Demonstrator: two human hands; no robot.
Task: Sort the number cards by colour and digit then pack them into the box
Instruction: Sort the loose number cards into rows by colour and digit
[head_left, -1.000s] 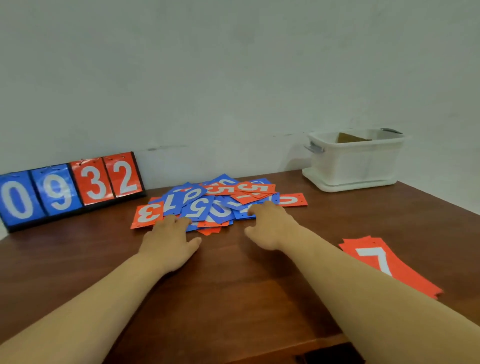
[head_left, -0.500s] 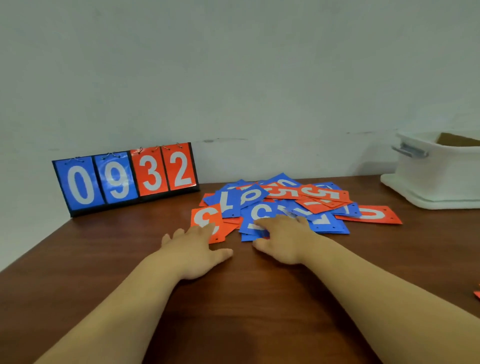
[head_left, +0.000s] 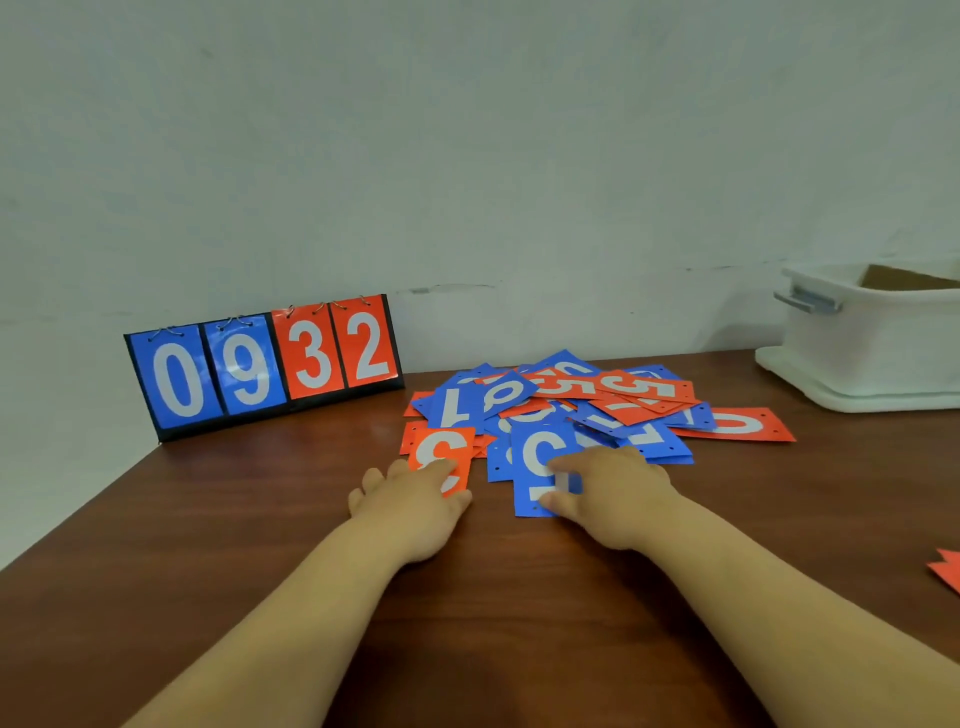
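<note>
We see the heap of number cards (head_left: 597, 410) toward the desk's (head_left: 249, 530) far edge, with the white box (head_left: 872, 348) at the far right corner. Our left hand (head_left: 410, 506) lies flat, fingers spread, pressing a red 3 card (head_left: 441, 449) at the heap's near side — our right hand (head_left: 618, 499) rests straight-fingered on a blue 5 card (head_left: 537, 460) just beside it.

Loose red and blue number cards (head_left: 587, 410), white box (head_left: 872, 338) far right
</note>
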